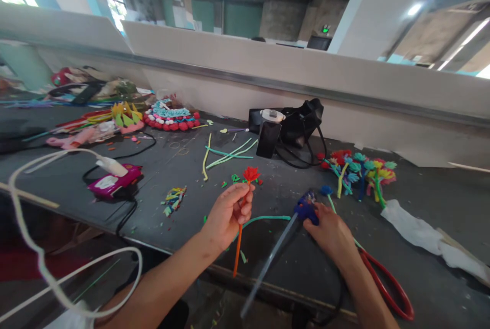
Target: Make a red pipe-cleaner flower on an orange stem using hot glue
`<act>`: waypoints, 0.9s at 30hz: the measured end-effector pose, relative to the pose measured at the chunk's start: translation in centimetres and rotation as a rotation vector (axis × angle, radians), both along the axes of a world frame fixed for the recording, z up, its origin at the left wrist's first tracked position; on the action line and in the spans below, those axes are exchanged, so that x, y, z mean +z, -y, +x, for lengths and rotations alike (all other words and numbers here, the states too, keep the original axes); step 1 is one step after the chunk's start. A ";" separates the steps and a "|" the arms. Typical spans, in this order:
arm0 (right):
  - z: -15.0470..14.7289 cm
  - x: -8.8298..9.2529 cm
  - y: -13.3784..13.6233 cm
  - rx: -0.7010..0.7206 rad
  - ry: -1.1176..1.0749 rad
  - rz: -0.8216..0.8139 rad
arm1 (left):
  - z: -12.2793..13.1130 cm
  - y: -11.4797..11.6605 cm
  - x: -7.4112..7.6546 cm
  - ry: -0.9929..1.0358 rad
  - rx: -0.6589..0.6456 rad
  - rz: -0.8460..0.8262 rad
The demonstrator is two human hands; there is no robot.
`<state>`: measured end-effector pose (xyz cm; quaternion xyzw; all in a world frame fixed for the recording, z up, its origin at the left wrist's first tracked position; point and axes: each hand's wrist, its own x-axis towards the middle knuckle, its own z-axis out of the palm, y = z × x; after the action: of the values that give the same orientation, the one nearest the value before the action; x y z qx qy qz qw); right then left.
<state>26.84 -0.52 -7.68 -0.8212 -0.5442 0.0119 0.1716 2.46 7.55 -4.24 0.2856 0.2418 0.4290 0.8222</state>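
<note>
My left hand [230,212] pinches an orange stem [239,247] topped by a small red flower [251,174], upright over the table. My right hand [332,229] has its fingers closed on a blue glue gun [306,207]; a long translucent glue stick [270,257] juts from its back end toward the table's front edge. Just beyond the right hand is a small blue flower [326,191] on a pale green stem that runs under the wrist. A teal stem [268,218] lies between both hands. Red-handled pliers or scissors [390,283], partly hidden, rest beside my right forearm.
Finished-looking colourful flowers [360,171] in white wrapping lie at right. A black bag [302,125] and phone [268,140] stand at the back. Clippings [175,200], a magenta power strip [115,181] and its white cable [23,227] are at left.
</note>
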 end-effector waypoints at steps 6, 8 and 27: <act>3.0 2.3 1.0 -0.175 -0.539 0.358 | -0.2 0.0 0.1 0.006 0.012 -0.002; 2.8 3.2 1.4 -0.203 -0.915 0.564 | -0.1 0.1 0.1 -0.007 0.011 -0.010; -7.6 3.6 3.9 0.230 -0.582 0.463 | 0.8 1.3 -0.4 -0.122 -0.008 -0.003</act>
<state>19.21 -4.45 -4.10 -0.6566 -0.5496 0.1401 0.4972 3.24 6.22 -4.64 0.3112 0.2910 0.4073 0.8078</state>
